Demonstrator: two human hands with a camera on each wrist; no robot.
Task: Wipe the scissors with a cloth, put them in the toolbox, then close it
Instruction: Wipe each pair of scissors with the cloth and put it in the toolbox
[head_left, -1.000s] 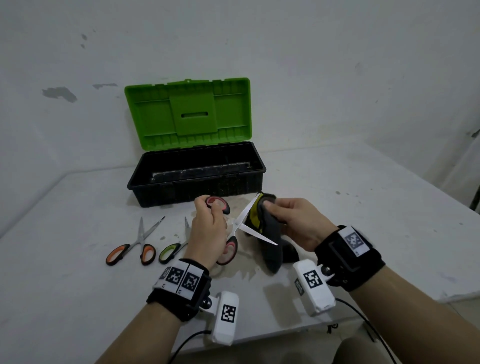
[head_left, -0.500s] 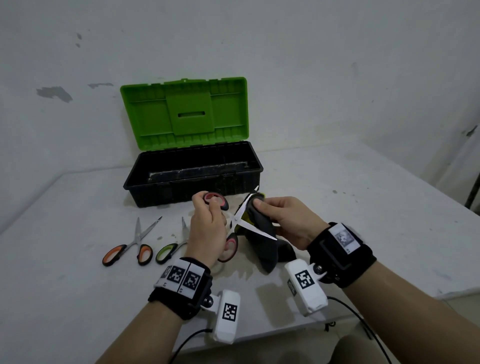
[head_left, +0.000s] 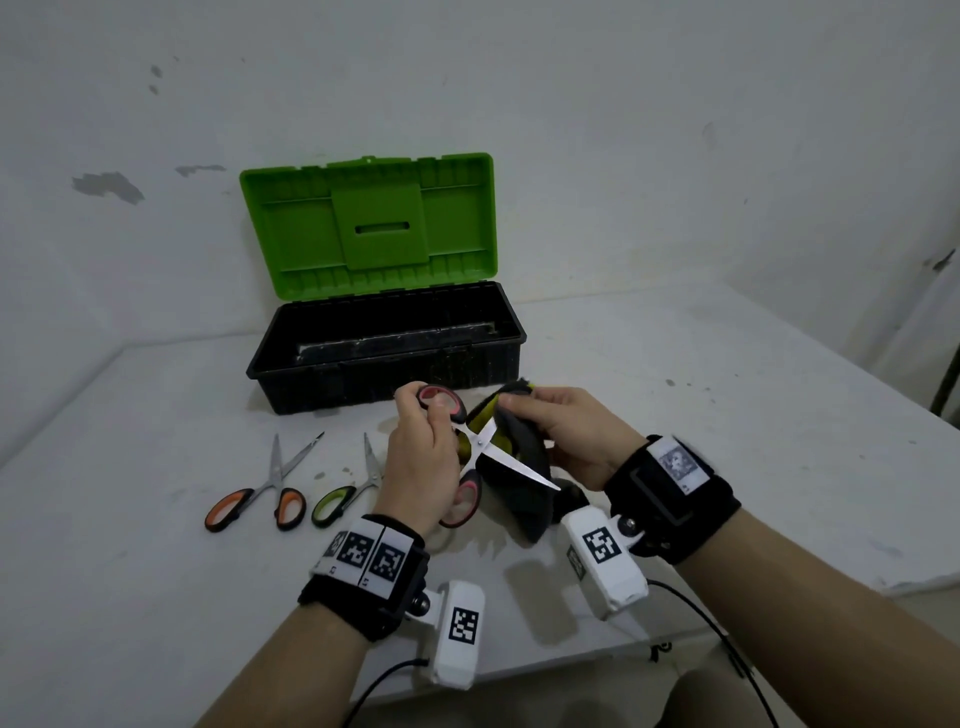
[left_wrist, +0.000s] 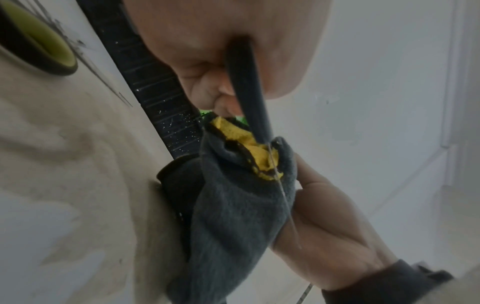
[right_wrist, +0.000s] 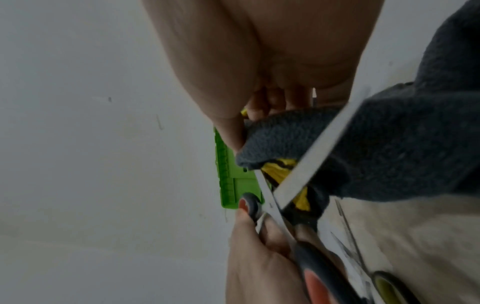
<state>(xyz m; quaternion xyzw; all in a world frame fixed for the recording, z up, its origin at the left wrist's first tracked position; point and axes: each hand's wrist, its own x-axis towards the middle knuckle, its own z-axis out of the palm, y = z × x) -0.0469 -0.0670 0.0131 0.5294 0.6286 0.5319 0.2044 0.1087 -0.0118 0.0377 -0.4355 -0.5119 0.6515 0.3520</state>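
Scissors wiping at a white table (head_left: 727, 415), toolbox standing open.

Toolbox (head_left: 384, 374) sits at the back of the table near the wall, black tray exposed and green lid (head_left: 369, 228) raised upright behind it. Just in front of it, above the tabletop, the right hand (head_left: 566, 436) clutches a grey cloth with a yellow lining (head_left: 519, 467), fingers curled over its top fold; the cloth is folded around one blade. The left hand (head_left: 421, 467) grasps the red-handled scissors (head_left: 488, 447) by the upper loop, blades spread apart, one bare blade pointing toward the right wrist and crossing the cloth. On the table to the left lie orange-handled scissors (head_left: 270, 488), blades slightly parted, and beside them green-handled scissors (head_left: 348, 493), partly hidden by the left hand.
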